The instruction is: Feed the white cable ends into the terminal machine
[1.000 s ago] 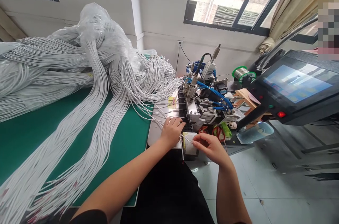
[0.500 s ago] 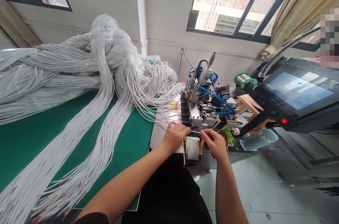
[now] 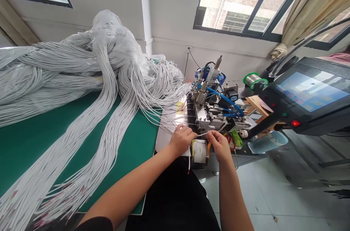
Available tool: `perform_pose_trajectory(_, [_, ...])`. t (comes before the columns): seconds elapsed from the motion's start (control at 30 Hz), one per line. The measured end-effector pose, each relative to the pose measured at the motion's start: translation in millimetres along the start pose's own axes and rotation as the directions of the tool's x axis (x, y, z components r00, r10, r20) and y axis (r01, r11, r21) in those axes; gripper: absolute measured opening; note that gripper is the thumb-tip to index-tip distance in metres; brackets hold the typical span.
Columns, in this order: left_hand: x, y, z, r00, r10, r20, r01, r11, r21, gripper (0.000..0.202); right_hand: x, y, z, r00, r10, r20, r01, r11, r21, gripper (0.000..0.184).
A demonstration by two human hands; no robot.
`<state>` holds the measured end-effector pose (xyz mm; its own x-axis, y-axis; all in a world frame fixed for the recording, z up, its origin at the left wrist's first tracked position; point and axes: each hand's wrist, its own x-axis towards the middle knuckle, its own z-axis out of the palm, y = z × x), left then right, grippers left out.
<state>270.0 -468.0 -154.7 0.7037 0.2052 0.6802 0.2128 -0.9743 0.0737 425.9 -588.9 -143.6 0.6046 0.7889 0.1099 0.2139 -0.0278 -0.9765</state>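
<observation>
A thin white cable (image 3: pixel 202 134) stretches between my two hands in front of the machine (image 3: pixel 202 116) with blue air hoses. My left hand (image 3: pixel 182 139) is closed on the cable, and a loose white end with a reddish tip hangs below it. With thumb and fingers pinched, my right hand (image 3: pixel 218 144) grips the cable's other part; its very tip is hidden by the fingers. Just below the cable sits a small box (image 3: pixel 200 151) with a whitish top. Orange-handled pliers or cutters (image 3: pixel 209 148) show partly beside my right hand.
Large bundles of white cables (image 3: pixel 109 114) lie on the green table (image 3: pixel 136 158) to the left. A monitor (image 3: pixel 311 90) on an arm stands at right, near a green-rimmed wire spool (image 3: pixel 255 81) and a clear plastic tray (image 3: pixel 268 143).
My right hand has turned slightly and shifted a little, still pinching the cable. The left hand stays nearly in place. The whole view has moved slightly.
</observation>
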Motion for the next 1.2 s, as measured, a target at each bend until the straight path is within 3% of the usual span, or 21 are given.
perform_pose_trajectory(0.17, [0,-1,-0.8,0.999,-0.003,0.035,0.004,1.0,-0.009,0.021,4,5,11,0.995,0.096,-0.029,-0.087,0.97,0.227,0.033])
perform_pose_trajectory(0.27, [0,0,-2.4,0.999,-0.017,0.049,0.017,1.0,-0.008,0.025,6,7,10,0.994,0.107,-0.028,-0.098,0.969,0.229,0.034])
perform_pose_trajectory(0.4, [-1,0,-2.1,0.996,-0.02,0.088,0.02,1.0,0.004,0.036,7,7,3,0.998,0.016,-0.066,-0.021,0.997,-0.074,0.038])
perform_pose_trajectory(0.5, [-1,0,-0.9,0.994,-0.027,0.103,0.026,1.0,0.005,0.037,8,6,-2,0.997,-0.077,-0.028,0.064,0.945,-0.319,0.037])
perform_pose_trajectory(0.63, [0,0,1.5,0.992,-0.06,0.112,0.058,0.998,0.026,0.034,13,9,-2,0.992,-0.116,0.054,0.128,0.905,-0.405,0.032])
perform_pose_trajectory(0.73, [-1,0,3.5,0.99,-0.086,0.114,0.082,0.996,0.042,0.031,18,18,0,0.994,-0.077,0.075,0.098,0.939,-0.329,0.03])
perform_pose_trajectory(0.83, [-1,1,4.7,0.987,-0.103,0.121,0.097,0.994,0.05,0.029,22,28,6,0.997,0.035,0.073,-0.026,0.993,-0.117,0.03])
perform_pose_trajectory(0.97, [0,1,5.3,0.984,-0.126,0.125,0.121,0.991,0.052,0.03,23,36,13,0.979,0.197,0.061,-0.205,0.964,0.17,0.032])
perform_pose_trajectory(1.2, [-1,-1,7.4,0.984,-0.132,0.122,0.132,0.991,0.008,0.029,16,39,14,0.97,0.232,0.077,-0.244,0.94,0.24,0.036])
